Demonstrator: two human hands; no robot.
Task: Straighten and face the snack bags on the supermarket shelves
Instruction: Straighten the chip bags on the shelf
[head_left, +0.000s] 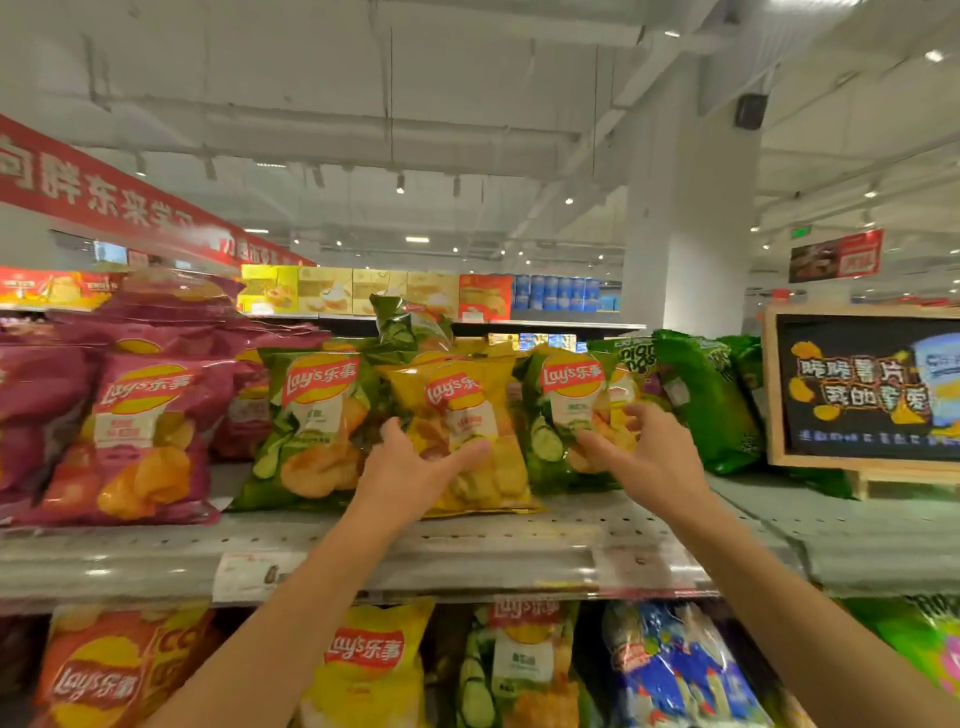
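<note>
A yellow Lay's bag (470, 410) leans upright at the middle of the top shelf (467, 545). My left hand (410, 470) lies against its lower left front, fingers spread and thumb up. To its right stands a green cucumber Lay's bag (563, 410). My right hand (647, 454) reaches it with fingers straight and thumb out, touching its lower right front. Another green Lay's bag (311, 426) stands left of the yellow one, and a magenta Lay's bag (140, 436) further left. A loose green bag (402, 322) sticks up behind the row.
Dark green snack bags (701, 395) fill the shelf's right end beside a framed chalkboard sign (862, 389). The lower shelf holds orange (109, 670), yellow (371, 665), green (524, 670) and blue (675, 670) bags. Price tags (249, 574) line the shelf edge.
</note>
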